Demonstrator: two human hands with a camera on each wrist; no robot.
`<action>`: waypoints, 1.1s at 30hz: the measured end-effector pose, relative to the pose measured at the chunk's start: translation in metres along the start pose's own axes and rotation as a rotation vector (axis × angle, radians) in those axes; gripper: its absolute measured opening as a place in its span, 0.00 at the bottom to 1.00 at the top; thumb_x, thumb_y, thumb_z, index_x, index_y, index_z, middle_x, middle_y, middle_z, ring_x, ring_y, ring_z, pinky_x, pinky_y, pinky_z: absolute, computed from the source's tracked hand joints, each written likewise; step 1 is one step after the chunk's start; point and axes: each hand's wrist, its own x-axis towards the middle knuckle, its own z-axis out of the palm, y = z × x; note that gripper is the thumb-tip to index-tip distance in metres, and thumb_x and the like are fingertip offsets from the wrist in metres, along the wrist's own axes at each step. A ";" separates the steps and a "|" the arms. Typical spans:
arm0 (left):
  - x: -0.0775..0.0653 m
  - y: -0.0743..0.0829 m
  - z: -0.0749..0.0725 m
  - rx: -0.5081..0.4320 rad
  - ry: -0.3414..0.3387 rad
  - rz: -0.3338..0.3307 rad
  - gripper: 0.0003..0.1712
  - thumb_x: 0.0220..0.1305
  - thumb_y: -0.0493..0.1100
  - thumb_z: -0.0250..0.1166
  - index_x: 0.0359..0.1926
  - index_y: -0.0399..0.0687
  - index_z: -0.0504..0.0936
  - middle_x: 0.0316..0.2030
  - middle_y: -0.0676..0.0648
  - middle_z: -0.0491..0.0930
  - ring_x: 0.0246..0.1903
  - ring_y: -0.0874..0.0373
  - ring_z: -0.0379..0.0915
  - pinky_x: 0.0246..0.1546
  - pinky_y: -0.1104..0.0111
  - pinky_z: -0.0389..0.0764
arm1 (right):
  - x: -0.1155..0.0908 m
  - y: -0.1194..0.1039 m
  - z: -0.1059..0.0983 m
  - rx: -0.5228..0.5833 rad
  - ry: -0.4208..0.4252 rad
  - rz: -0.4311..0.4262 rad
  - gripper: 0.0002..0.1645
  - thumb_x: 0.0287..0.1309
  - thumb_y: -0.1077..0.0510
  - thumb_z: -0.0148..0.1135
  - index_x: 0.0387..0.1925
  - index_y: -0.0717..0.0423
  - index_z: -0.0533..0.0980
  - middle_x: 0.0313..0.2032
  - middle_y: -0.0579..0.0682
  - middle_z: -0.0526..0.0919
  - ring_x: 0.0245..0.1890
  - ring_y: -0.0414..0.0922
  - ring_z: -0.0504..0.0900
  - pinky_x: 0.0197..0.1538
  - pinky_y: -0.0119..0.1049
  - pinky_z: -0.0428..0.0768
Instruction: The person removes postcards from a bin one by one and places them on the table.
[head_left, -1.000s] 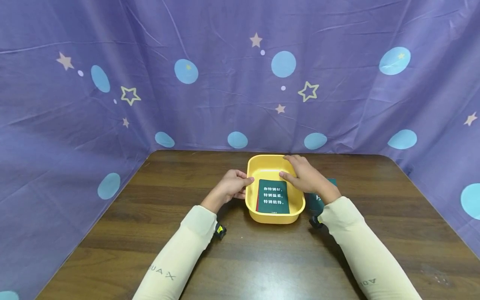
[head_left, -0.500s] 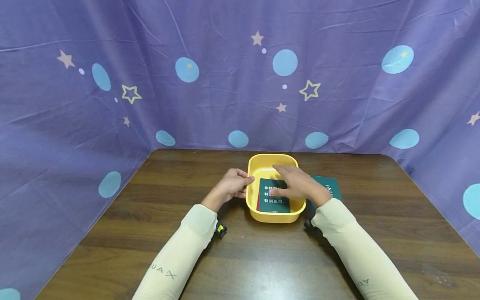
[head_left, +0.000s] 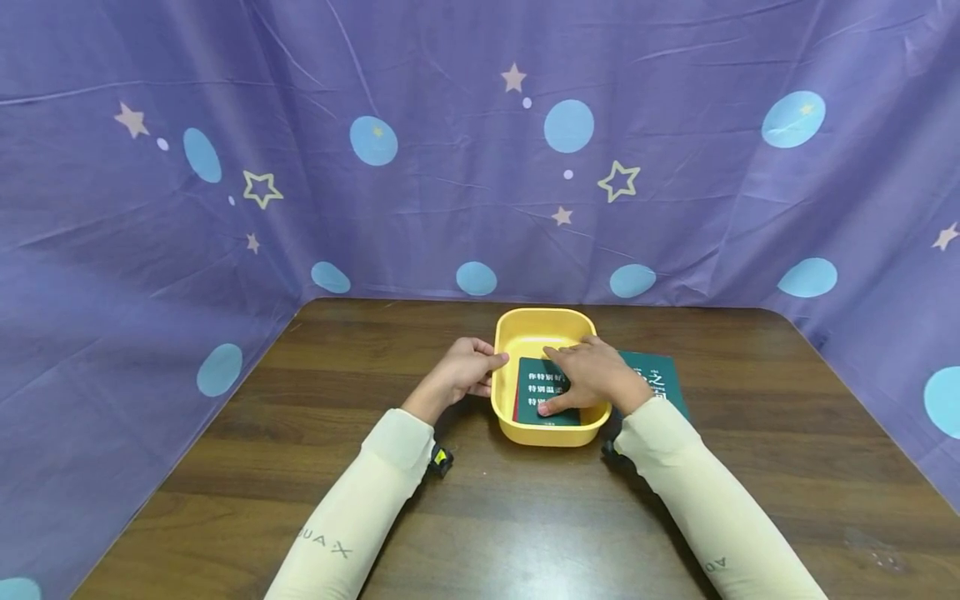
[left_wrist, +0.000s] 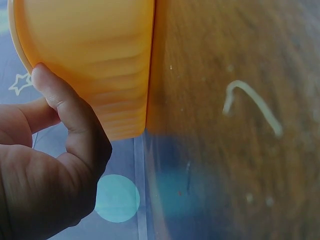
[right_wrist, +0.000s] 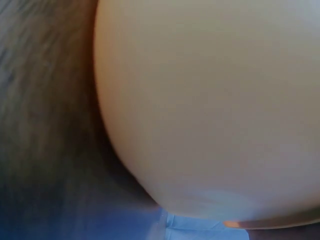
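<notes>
A yellow plastic bin [head_left: 549, 437] stands on the table in the head view. My left hand [head_left: 459, 368] pinches its left rim between thumb and fingers, and the left wrist view shows the thumb bent at the rim, with the bin's ribbed wall [left_wrist: 90, 55] beyond. Inside the bin lies a dark green notebook [head_left: 534, 392] with white lettering, a red edge showing along its left side. Over its right part my right hand [head_left: 596, 373] spreads, thumb low on the cover and fingers toward the upper edge. The bin's wall [right_wrist: 210, 110] fills most of the right wrist view.
A second dark green notebook [head_left: 670, 379] lies on the table right of the bin, partly covered by the right forearm. The brown wooden table [head_left: 360, 358] ends at a purple patterned curtain [head_left: 420, 225] behind and on both sides.
My right hand has come from the bin's upper right rim down over the green notebook, its thumb moving toward the near edge. The left hand keeps its hold on the rim.
</notes>
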 end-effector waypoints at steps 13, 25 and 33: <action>0.000 0.001 0.001 0.004 0.006 0.002 0.17 0.67 0.41 0.64 0.47 0.35 0.68 0.30 0.40 0.75 0.16 0.61 0.71 0.17 0.70 0.82 | 0.001 -0.001 -0.001 -0.041 -0.011 0.011 0.71 0.32 0.11 0.54 0.70 0.52 0.63 0.60 0.52 0.76 0.59 0.48 0.72 0.71 0.53 0.51; 0.000 0.000 0.001 -0.004 0.004 0.012 0.17 0.67 0.40 0.63 0.47 0.35 0.67 0.29 0.40 0.75 0.15 0.61 0.71 0.17 0.71 0.82 | -0.001 -0.003 0.000 -0.018 0.079 0.004 0.67 0.33 0.14 0.59 0.68 0.52 0.66 0.60 0.54 0.72 0.58 0.53 0.68 0.68 0.50 0.59; 0.000 -0.001 0.001 0.003 0.011 0.010 0.16 0.68 0.40 0.63 0.47 0.35 0.68 0.31 0.39 0.76 0.16 0.61 0.71 0.17 0.71 0.82 | -0.003 -0.002 0.000 0.020 0.157 -0.003 0.69 0.32 0.17 0.65 0.69 0.54 0.64 0.55 0.54 0.71 0.53 0.52 0.66 0.62 0.48 0.68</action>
